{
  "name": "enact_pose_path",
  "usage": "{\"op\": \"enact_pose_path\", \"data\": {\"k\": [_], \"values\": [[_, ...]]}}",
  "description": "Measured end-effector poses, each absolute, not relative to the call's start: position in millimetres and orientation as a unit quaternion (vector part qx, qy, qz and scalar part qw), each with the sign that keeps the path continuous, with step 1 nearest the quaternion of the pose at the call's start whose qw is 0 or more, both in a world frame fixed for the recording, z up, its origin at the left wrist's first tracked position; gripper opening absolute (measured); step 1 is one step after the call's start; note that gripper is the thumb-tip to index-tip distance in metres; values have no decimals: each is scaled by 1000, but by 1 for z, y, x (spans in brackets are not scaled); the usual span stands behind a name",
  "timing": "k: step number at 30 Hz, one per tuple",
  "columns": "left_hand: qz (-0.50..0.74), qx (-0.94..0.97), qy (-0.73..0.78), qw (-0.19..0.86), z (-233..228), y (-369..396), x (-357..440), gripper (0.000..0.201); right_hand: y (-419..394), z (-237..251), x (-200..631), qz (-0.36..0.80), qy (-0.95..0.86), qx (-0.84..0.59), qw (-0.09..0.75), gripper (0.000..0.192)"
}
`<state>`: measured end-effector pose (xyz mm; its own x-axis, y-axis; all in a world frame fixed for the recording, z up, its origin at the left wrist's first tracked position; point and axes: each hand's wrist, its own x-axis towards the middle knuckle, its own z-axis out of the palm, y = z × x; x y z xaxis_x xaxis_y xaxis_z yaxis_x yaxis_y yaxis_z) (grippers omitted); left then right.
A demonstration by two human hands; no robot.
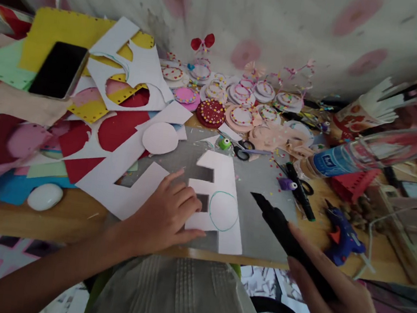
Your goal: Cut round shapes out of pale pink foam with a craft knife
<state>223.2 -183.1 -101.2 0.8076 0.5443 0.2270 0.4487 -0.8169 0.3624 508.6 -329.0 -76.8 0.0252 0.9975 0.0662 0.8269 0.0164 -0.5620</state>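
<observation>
White paper cutout with drawn circle at frame centre, left hand pressing it flat with fingers spread, right hand at lower right clenched around black marker, scissors above.

What I can't see well

My right hand runs off the bottom edge and covers the back end of the long black tool. My left hand hides part of the white cut paper sheet. The clear plastic bottle with a blue label looks blurry.
</observation>
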Motion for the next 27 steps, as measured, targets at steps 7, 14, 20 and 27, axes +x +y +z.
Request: {"op": "enact_pose_path", "data": {"k": [7, 14, 20, 27], "values": [[242, 913, 308, 116, -99, -196, 200, 25, -317, -89, 499, 231, -661, -672, 242, 55], [236, 898, 365, 71, -125, -201, 219, 34, -316, -86, 492, 217, -729, -617, 203, 53], [167, 932, 296, 122, -127, -172, 219, 66, -324, -88, 491, 246, -728, -617, 169, 54], [47, 949, 296, 96, -158, -149, 220, 118, -308, -91, 473, 254, -759, -586, 123, 47]]}}
